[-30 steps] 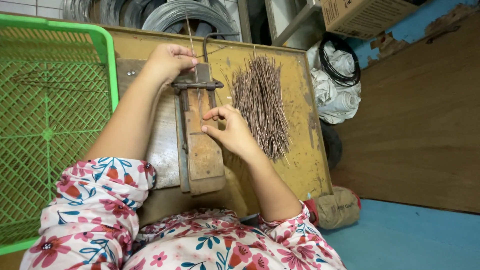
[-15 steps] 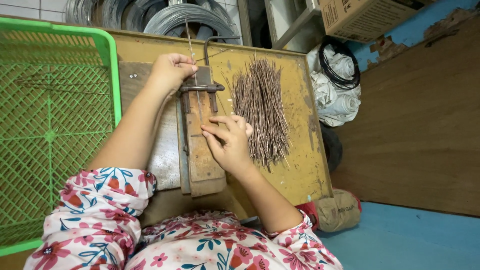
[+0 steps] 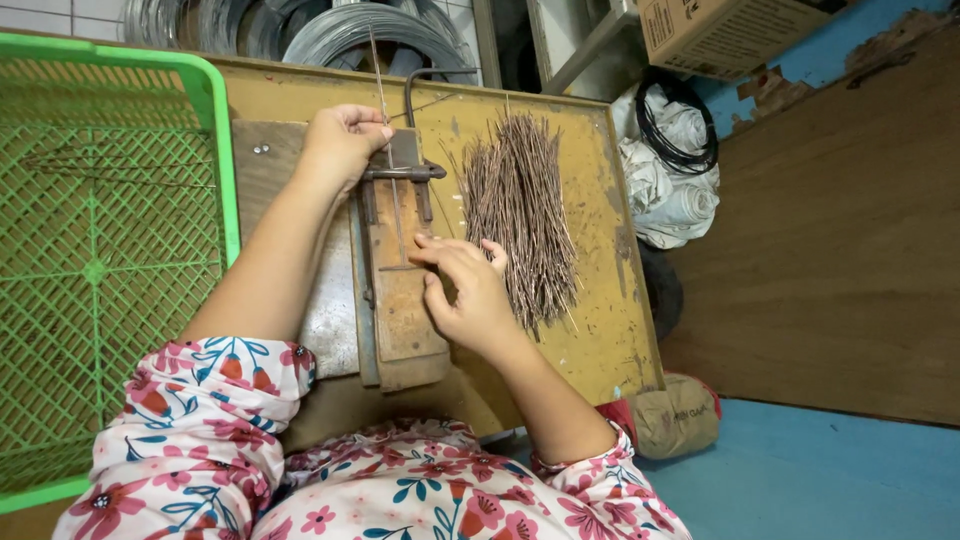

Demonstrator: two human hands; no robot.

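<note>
Both hands on the wire jig, one long wire running through it

Green mesh tray point(image 3: 100, 270) sits off to my left; wooden jig point(image 3: 400, 290) on the yellow bench point(image 3: 620, 330), cut wire pile point(image 3: 520, 215) just beside it; my left hand point(image 3: 340, 145) is pinched shut on the thin wire point(image 3: 385, 110) at the metal crossbar point(image 3: 400, 172); my right hand point(image 3: 465, 295) lies loose, fingertips pressing the wire onto the board; looks light, stiff, springy and a bit slick, so I'd grip close to the bar.
</note>
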